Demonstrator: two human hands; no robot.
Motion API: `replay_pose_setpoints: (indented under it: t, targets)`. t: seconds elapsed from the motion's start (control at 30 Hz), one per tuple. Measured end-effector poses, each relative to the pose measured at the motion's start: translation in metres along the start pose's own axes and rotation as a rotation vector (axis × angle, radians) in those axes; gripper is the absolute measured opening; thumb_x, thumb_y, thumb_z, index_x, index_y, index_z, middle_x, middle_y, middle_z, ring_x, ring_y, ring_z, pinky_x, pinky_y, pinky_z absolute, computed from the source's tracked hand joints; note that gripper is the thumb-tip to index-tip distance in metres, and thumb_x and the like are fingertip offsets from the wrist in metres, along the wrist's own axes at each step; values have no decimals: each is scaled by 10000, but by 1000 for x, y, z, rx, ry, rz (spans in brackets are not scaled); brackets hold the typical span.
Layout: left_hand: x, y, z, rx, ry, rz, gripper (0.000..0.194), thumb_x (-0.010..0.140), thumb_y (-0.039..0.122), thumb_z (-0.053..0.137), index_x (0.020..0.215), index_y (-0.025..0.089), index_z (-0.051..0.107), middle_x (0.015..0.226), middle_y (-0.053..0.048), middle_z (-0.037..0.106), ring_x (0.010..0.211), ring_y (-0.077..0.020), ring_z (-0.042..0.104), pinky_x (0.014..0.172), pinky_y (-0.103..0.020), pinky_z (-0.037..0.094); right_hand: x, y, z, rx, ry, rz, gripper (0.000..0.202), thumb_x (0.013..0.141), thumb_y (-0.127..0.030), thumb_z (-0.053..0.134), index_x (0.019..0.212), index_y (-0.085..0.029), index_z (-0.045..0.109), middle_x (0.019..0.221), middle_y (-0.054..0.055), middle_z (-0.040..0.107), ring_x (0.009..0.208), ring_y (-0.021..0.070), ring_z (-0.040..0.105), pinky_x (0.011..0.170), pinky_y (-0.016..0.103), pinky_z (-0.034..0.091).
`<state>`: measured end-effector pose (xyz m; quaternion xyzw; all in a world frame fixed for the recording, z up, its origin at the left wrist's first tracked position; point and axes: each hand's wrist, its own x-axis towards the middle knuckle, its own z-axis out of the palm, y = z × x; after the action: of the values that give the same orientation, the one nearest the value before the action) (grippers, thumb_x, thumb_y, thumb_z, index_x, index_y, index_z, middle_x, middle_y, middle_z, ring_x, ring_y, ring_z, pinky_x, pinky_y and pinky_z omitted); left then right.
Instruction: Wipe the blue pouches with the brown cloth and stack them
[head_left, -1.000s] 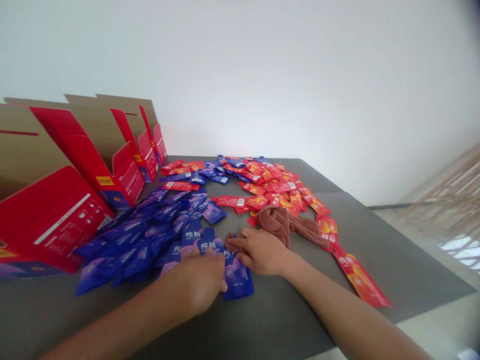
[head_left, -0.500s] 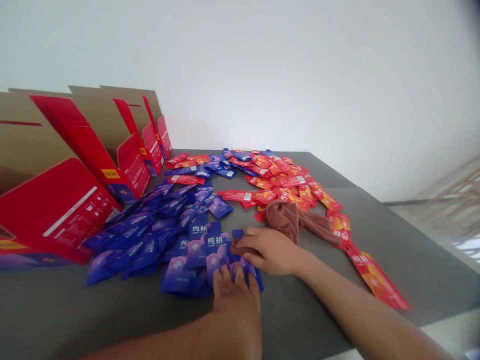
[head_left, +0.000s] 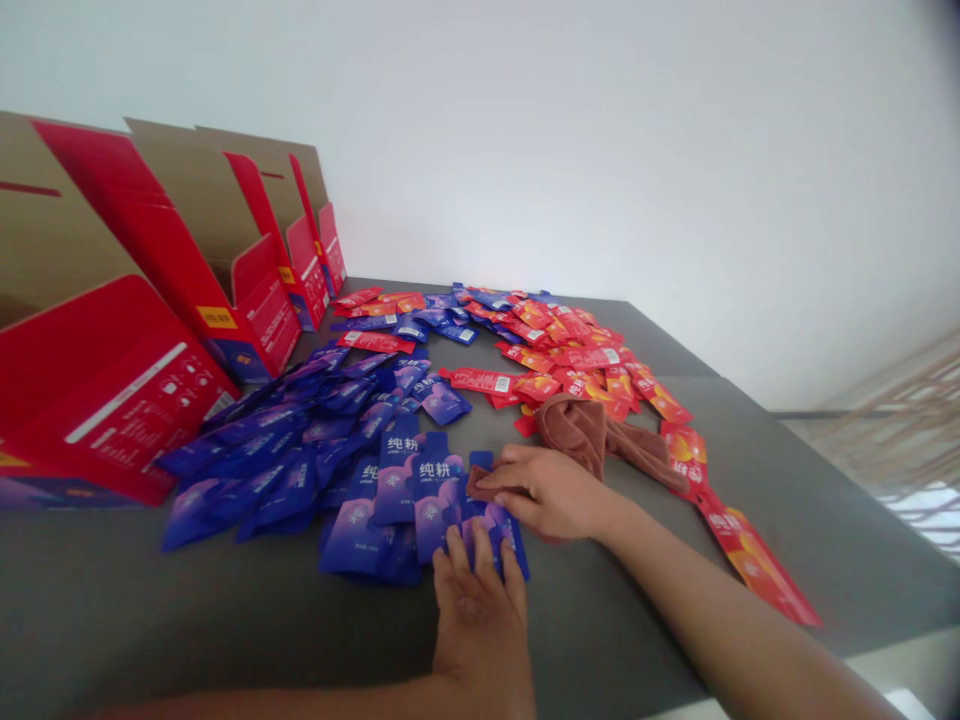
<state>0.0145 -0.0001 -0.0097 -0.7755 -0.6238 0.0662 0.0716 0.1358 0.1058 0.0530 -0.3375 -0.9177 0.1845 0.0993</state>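
My left hand [head_left: 480, 590] lies with its fingers spread on the lower part of a blue-purple pouch [head_left: 480, 530] near the front of the table. Just to the right, my right hand [head_left: 551, 490] is closed on a brown cloth [head_left: 574, 430], and a folded bit of it touches the top of that pouch. The rest of the cloth trails to the right behind the hand. More blue pouches [head_left: 360, 530] overlap directly left of my hands.
A large heap of blue pouches [head_left: 277, 450] spreads to the left. Red and orange packets [head_left: 592, 355] curve along the back and right of the grey table [head_left: 225, 630]. Open red cardboard boxes [head_left: 127, 390] stand along the left, and one red packet [head_left: 757, 560] lies at the front right.
The view has tilted and shifted slightly. Both hands remain at the same pouch, with the cloth still in my right hand and my left fingers still on the pouch.
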Motion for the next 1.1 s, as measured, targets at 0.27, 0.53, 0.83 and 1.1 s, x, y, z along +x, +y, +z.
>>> replay_pose_setpoints:
  t: [0.27, 0.53, 0.83, 1.1]
  targets:
    - [-6, -1, -2, 1, 52, 33, 439, 767, 142, 521, 1188, 268, 533, 1289, -172, 515, 1212, -389, 395, 975, -598, 339, -1, -2, -3, 120, -79, -104, 287, 837, -160, 498, 1077, -210, 647, 907, 38, 617, 783, 131, 551, 700, 232, 411]
    - [-6, 4, 14, -31, 156, 9, 382, 775, 213, 531, 1151, 264, 570, 1285, -168, 522, 1199, -396, 418, 971, -629, 318, 2, 9, 2, -26, 36, 86, 334, 871, -171, 471, 1174, -242, 594, 932, 54, 603, 864, 158, 537, 771, 265, 404]
    - [-10, -9, -18, 45, 136, 93, 433, 771, 82, 494, 1173, 230, 557, 1242, -177, 556, 1155, -370, 473, 924, -541, 422, -2, -4, -7, 168, -110, -121, 278, 838, -142, 514, 1077, -200, 645, 923, 41, 619, 809, 132, 548, 701, 229, 404]
    - [-9, -5, -11, 29, 125, 67, 421, 790, 101, 470, 1178, 239, 555, 1257, -180, 546, 1168, -362, 466, 935, -559, 405, -1, 3, -3, 91, -26, -11, 284, 846, -149, 496, 1081, -207, 644, 944, 46, 618, 835, 137, 554, 737, 238, 408]
